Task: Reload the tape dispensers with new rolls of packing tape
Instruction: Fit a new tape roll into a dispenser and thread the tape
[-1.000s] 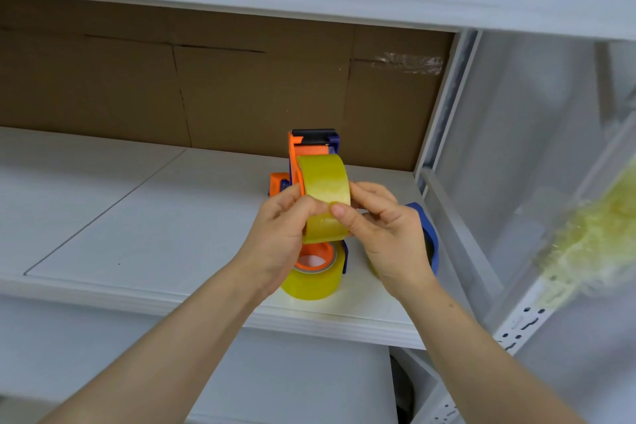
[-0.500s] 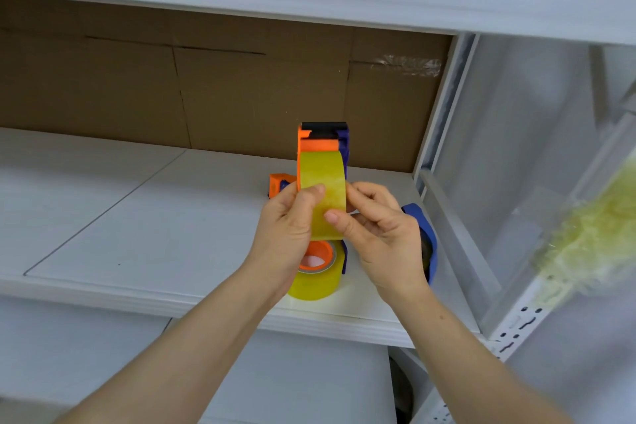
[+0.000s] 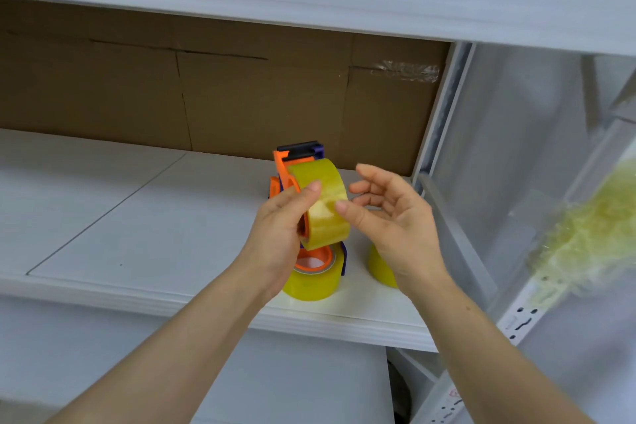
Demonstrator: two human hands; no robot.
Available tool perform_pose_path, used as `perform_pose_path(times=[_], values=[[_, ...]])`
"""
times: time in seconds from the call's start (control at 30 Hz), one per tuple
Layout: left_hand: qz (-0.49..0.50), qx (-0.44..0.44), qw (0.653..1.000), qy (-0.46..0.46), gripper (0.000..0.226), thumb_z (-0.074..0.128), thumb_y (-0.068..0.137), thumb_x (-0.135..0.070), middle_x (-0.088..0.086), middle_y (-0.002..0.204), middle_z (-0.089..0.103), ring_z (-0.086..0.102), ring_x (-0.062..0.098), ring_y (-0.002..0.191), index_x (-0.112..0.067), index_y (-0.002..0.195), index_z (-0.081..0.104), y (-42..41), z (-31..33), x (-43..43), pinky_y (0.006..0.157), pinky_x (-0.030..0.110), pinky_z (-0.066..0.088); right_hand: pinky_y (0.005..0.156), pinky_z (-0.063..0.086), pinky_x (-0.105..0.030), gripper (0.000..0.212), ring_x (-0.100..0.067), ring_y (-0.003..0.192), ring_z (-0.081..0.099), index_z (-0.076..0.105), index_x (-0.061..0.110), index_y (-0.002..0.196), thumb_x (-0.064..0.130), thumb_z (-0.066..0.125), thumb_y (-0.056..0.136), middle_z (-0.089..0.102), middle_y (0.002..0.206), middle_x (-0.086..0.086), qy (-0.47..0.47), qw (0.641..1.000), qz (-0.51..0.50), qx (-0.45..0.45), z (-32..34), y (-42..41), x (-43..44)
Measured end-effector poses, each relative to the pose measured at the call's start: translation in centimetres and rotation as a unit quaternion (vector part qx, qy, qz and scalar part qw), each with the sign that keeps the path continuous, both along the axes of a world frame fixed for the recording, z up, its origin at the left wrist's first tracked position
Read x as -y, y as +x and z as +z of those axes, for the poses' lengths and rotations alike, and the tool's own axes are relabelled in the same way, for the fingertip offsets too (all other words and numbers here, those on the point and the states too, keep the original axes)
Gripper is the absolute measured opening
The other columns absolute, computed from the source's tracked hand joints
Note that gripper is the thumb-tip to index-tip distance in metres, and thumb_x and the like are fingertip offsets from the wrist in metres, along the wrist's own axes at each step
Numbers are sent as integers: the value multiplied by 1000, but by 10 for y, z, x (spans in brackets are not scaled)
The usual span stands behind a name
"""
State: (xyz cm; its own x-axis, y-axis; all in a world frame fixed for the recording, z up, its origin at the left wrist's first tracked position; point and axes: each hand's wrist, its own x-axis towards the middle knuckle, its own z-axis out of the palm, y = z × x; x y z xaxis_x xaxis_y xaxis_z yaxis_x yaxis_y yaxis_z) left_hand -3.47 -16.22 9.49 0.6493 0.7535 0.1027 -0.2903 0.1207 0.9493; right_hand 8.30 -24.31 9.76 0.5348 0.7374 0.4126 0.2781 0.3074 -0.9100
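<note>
The orange tape dispenser (image 3: pixel 284 170) carries a yellow tape roll (image 3: pixel 321 203). The left hand (image 3: pixel 278 237) wraps its fingers round the dispenser, thumb on the roll. The right hand (image 3: pixel 395 227) is spread wide, only its thumb tip touching the roll. Below the fingers, a second roll (image 3: pixel 311 280) and a third roll (image 3: pixel 380 267) sit on the shelf (image 3: pixel 137 217).

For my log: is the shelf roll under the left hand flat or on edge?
Flat: the roll rests with its orange core facing up.
</note>
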Motion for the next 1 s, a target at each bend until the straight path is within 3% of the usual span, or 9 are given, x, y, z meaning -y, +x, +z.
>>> perform_pose_path(times=[0.1, 0.2, 0.27, 0.33, 0.43, 0.63, 0.73, 0.87, 1.0], values=[[3, 1, 1000, 13, 29, 62, 85, -27, 9, 109, 71, 68, 29, 103, -16, 110, 68, -1, 0, 4, 97, 64, 41, 72, 53, -24, 40, -9, 77, 59, 59, 31, 96, 15, 81, 68, 63, 88, 10, -51, 998, -20, 14, 5, -1, 1], [18, 16, 999, 32, 32, 69, 77, -23, 10, 111, 71, 67, 29, 104, -14, 108, 68, -1, 0, 7, 98, 59, 44, 55, 49, -23, 29, -12, 63, 59, 59, 26, 89, 13, 79, 72, 63, 82, 6, -60, 996, -59, 20, 5, -4, 4], [32, 17, 998, 50, 29, 70, 77, -24, 8, 109, 72, 66, 28, 105, -18, 105, 69, -2, -1, 7, 96, 59, 45, 53, 53, -25, 18, -16, 60, 65, 64, 13, 91, 14, 75, 77, 67, 77, -3, -78, 995, -39, -41, 9, -6, 7], [45, 10, 996, 74, 25, 67, 76, -29, 3, 106, 73, 66, 26, 105, -24, 101, 71, -2, -3, 8, 90, 62, 47, 62, 59, -28, 15, -21, 68, 71, 66, 4, 91, 14, 70, 82, 71, 75, -9, -99, 986, -5, -137, 11, -5, 9], [54, 23, 994, 97, 23, 70, 79, -22, 0, 105, 73, 67, 22, 104, -21, 102, 70, -2, -6, 8, 93, 53, 50, 62, 59, -26, 14, -23, 70, 72, 66, 3, 81, 17, 69, 82, 69, 64, -6, -107, 967, 15, -230, 12, -3, 10], [37, 37, 994, 100, 39, 68, 71, -23, 5, 109, 72, 66, 22, 106, -13, 108, 67, -1, -4, 11, 98, 46, 49, 54, 51, -20, 11, -10, 69, 66, 68, 15, 90, 19, 71, 80, 69, 77, 0, -93, 987, -3, -129, 8, -4, 8], [28, 42, 996, 76, 35, 67, 74, -22, 6, 109, 71, 66, 22, 107, -12, 107, 67, 0, 0, 11, 99, 44, 49, 69, 50, -17, 20, -5, 82, 65, 67, 20, 97, 21, 72, 78, 70, 90, 4, -79, 995, 4, -58, 6, -5, 8], [14, 39, 999, -20, 42, 63, 84, -34, 14, 107, 68, 64, 27, 102, 0, 109, 63, 1, 9, 9, 98, 50, 47, 82, 55, -24, 53, -11, 97, 66, 58, 24, 103, 25, 81, 55, 69, 101, 5, -74, 995, 49, -49, 2, -10, 6], [-3, 74, 989, -127, 40, 49, 94, -27, 16, 105, 68, 67, 23, 94, 3, 117, 59, 1, 13, 5, 81, 33, 56, 79, 54, -21, 45, -6, 94, 64, 55, 31, 93, 16, 84, 63, 67, 95, 11, -40, 999, -24, 6, -1, -15, 0]])
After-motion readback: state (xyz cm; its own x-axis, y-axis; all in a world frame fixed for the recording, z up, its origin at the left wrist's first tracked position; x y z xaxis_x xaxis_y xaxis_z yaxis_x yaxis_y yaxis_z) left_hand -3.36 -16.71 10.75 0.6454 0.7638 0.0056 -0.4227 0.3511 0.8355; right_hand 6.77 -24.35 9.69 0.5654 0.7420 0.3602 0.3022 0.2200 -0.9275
